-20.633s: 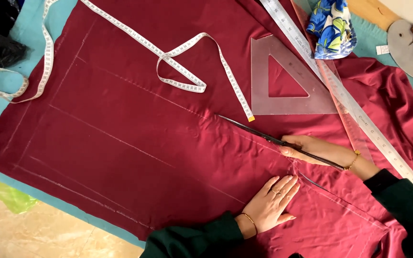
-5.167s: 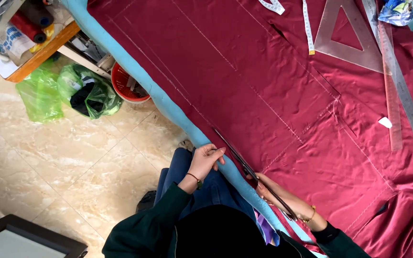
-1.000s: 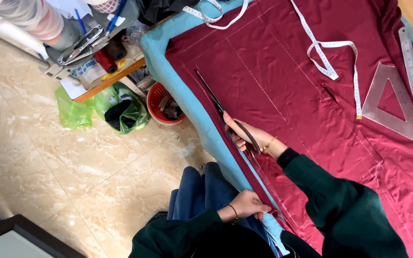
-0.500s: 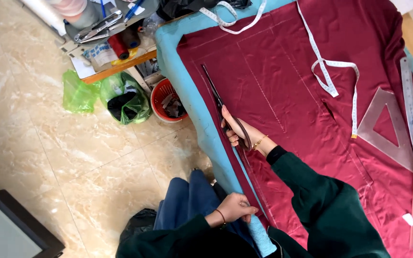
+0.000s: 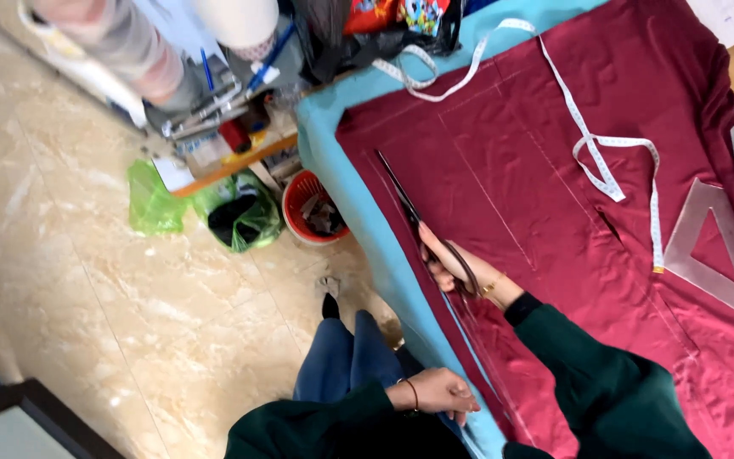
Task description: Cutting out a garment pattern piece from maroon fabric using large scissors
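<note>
**Scissors on red cloth**

My scissors (image 5: pixel 418 223) are long and dark, with slim blades that end in a fine point. They lie almost flat on the cloth (image 5: pixel 537 195), near its left edge, tips pointing away from me toward the far corner. The blades look nearly closed, and the handles are hidden in my grip.

The cloth is deep red with a soft sheen, spread smooth over the table top. Thin pale lines run across it, some along the edge, some slanting. Beside the scissors its edge runs straight, and a narrow strip trails back from there toward me.
</note>
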